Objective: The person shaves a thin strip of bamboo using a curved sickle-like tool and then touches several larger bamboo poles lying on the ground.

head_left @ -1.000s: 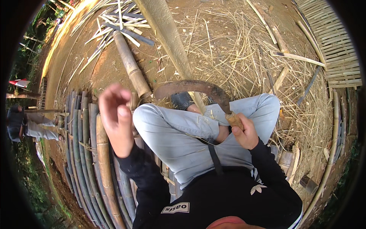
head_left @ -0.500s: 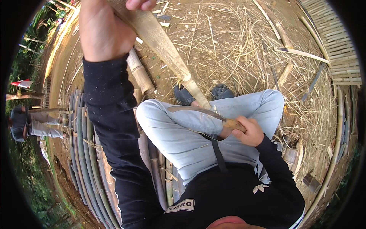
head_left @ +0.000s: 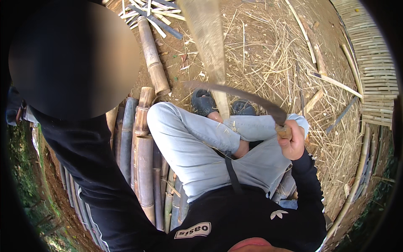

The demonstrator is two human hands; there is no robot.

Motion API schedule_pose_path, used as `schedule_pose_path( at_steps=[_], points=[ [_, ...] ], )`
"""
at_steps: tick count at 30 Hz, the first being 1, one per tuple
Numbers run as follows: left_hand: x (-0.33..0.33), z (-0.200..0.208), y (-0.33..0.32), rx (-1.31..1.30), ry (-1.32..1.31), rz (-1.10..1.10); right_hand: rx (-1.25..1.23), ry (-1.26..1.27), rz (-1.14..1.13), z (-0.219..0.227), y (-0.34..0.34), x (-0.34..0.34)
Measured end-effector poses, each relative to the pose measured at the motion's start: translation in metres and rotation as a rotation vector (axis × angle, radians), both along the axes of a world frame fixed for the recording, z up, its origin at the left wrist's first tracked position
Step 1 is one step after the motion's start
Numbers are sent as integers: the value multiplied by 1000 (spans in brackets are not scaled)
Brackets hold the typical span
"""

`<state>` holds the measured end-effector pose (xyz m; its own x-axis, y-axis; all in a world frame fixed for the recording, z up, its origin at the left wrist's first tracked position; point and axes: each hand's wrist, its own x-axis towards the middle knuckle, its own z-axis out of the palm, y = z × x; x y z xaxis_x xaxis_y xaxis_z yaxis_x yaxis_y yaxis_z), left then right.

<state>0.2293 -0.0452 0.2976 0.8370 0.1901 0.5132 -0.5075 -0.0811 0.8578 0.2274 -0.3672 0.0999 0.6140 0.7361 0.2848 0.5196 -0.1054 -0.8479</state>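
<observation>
A curved machete [head_left: 243, 94] with a dark blade is in my right hand [head_left: 295, 143], the fingers closed round its wooden handle. Its blade points left and crosses in front of a long, pale split-bamboo slat [head_left: 205, 38]; whether they touch I cannot tell. The slat runs from the top edge down to a narrow end between my feet, near my crossed legs [head_left: 189, 134]. My left sleeve [head_left: 84, 155] reaches up the left side, but a round blurred patch hides the hand beyond it. No grip of that hand on the slat can be seen.
Cut bamboo poles [head_left: 145, 176] lie side by side to my left, with a thick bamboo piece [head_left: 153, 59] beyond them. Thin slats [head_left: 161, 17] are heaped at the top. Straw-like shavings [head_left: 273, 63] cover the ground. A woven bamboo panel [head_left: 371, 54] stands far right.
My right hand has moved up and right, lifting the machete off my lap. The slat now stands more upright in the picture. My left arm has swung left, its hand now hidden.
</observation>
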Motion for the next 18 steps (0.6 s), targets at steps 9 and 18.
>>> schedule_pose_path(
  at_steps=[9,18],
  points=[
    [29,-16,-7,96,56,-120,-116,-107,-81,-18,3,25],
    [11,8,-39,60,177,-89,-94,-4,-68,-50,9,41]
  ],
)
